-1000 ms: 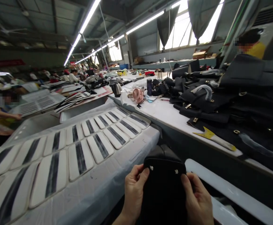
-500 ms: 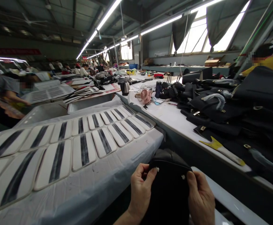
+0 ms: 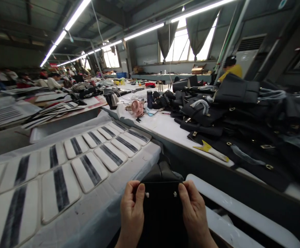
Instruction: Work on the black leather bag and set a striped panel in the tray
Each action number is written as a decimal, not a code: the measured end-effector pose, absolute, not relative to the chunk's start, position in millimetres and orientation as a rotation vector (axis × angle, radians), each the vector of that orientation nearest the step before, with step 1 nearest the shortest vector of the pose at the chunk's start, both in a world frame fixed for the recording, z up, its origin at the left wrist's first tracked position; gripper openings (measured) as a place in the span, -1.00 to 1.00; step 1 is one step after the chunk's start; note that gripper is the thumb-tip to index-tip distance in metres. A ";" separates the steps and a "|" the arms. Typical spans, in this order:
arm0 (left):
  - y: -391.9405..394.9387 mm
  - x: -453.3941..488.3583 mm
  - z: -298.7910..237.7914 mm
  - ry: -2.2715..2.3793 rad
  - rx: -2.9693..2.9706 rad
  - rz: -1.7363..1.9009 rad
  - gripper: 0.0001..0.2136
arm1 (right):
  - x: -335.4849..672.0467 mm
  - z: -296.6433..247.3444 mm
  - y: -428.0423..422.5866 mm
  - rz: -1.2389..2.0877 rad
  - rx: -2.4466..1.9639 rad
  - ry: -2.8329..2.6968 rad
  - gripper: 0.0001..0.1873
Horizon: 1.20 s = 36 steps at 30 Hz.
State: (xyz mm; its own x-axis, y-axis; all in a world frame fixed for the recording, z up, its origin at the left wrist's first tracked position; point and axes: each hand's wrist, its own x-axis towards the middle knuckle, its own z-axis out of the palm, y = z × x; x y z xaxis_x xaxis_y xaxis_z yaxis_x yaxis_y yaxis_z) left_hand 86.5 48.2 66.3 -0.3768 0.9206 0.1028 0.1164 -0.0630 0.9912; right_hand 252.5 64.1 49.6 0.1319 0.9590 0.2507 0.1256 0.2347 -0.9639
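Low in the middle of the view, a black bag (image 3: 162, 213) made of leather-like material is stretched between my hands. My left hand (image 3: 132, 210) pinches its upper left corner between thumb and fingers. Its upper right corner is gripped the same way by my right hand (image 3: 194, 210). Two small shiny metal studs sit just below the top edge, one near each thumb. Behind that edge bulges a folded dark part of the bag. The lower part fades into shadow, so its shape cannot be made out.
White panels with dark stripes (image 3: 89, 172) lie in rows on the covered table (image 3: 93, 210) at left. Black bags with metal fittings (image 3: 217, 120) are heaped on the right bench, beside a yellow-ended tool (image 3: 212, 151). A pink fan (image 3: 137, 108) and a kettle (image 3: 111, 100) stand farther back.
My view has turned to the right, so the surroundings shift left. The bag's top edge, tilted and curved before, is now level and pulled straight. Both hands keep their hold.
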 end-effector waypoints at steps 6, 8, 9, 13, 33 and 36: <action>54.5 84.3 57.5 1.624 1.283 1.444 -0.62 | 255.2 41.0 64.1 0.735 -1.142 -1.327 -0.66; 59.1 84.3 54.7 1.597 1.256 1.409 -0.61 | 256.2 40.4 63.8 0.690 -1.139 -1.349 -0.66; 61.4 84.5 53.4 1.573 1.227 1.390 -0.61 | 256.5 40.4 63.8 0.671 -1.142 -1.357 -0.66; 67.8 84.6 46.6 1.438 1.096 1.362 -0.61 | 257.5 38.5 65.3 0.692 -1.156 -1.328 -0.67; 69.0 87.1 43.2 1.141 0.854 1.340 -0.70 | 267.1 27.7 70.6 0.675 -1.277 -1.378 -0.76; 69.7 87.9 43.5 1.223 0.976 1.348 -0.70 | 265.6 26.9 70.6 0.653 -1.318 -1.359 -0.72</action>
